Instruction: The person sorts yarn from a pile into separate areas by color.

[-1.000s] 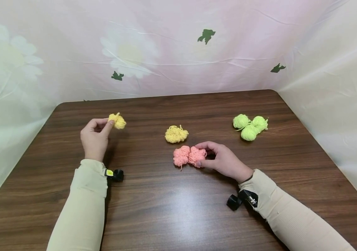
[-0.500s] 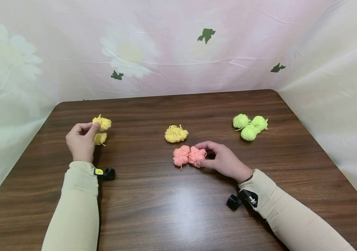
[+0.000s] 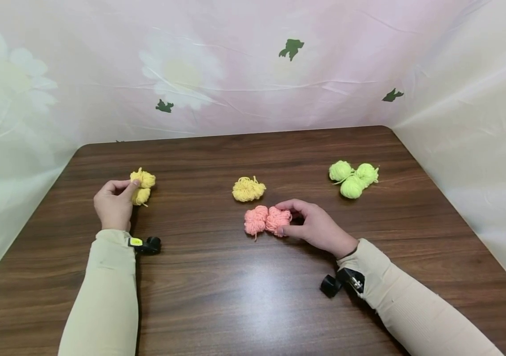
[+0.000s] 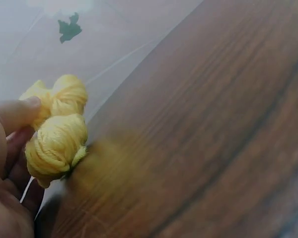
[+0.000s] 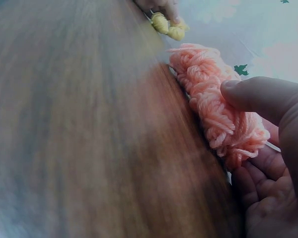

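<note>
At the table's left, my left hand [image 3: 114, 201] pinches a small yellow yarn ball [image 3: 146, 178] between thumb and fingers. Just nearer to me, a second yellow yarn ball [image 3: 140, 197] sits against it; the left wrist view shows this second ball [image 4: 57, 146] below the thumb. My right hand [image 3: 317, 228] holds the right one of two pink yarn balls [image 3: 278, 221], thumb on the near side and fingers on the far side. The left pink yarn ball [image 3: 255, 220] lies touching it on the table. In the right wrist view the thumb presses the pink yarn [image 5: 208, 94].
A yellow yarn bundle [image 3: 247, 190] lies behind the pink pair. Several light green yarn balls [image 3: 352, 187] lie clustered at the back right. The dark wooden table [image 3: 217, 277] ends at a flowered curtain [image 3: 244, 59] along its far edge.
My left hand has moved left with its yellow yarn ball and lowered it beside the other yellow ball, which the hand hid earlier. The right hand and pink yarn balls have stayed in place.
</note>
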Tool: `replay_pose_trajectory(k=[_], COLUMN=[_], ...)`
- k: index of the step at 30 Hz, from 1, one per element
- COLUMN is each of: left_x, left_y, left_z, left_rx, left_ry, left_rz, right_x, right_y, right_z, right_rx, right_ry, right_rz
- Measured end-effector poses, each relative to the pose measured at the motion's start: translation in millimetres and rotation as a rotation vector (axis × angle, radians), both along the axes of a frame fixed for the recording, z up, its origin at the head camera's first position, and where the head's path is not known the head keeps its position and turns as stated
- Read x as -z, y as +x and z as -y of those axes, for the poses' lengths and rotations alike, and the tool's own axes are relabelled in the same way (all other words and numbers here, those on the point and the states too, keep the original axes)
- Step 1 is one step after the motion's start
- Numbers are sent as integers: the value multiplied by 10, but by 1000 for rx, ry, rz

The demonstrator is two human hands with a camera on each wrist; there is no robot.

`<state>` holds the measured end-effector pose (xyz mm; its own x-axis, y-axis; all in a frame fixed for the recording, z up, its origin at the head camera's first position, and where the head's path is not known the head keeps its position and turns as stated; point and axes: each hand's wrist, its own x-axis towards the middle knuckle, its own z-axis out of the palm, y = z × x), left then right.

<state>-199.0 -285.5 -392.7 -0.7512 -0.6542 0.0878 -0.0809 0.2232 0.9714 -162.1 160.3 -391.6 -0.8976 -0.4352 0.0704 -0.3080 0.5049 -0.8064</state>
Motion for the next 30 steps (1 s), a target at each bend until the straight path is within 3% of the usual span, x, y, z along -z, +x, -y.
replay_pose_trajectory(k=[6,10,15,23,30], left_x=[-14,-27,-27,8,6], left_y=[7,11,12,-12,-16], left_z=[17,26,24,2,-1], left_rx=[27,50,51,35,34], left_ry=[-93,-93,-81,-53,-67], left_rz=[99,138,125,31,44], right_x=[9,16,16,-2,0], right_y=[-4,-11,-10,5,1], right_z=[1,0,-1,-5,-5], right_rx=[-5,-4,-5,1,2], right_ry=[-9,-11,-10,-2,-4], right_rz=[2,2,-2,-9,12])
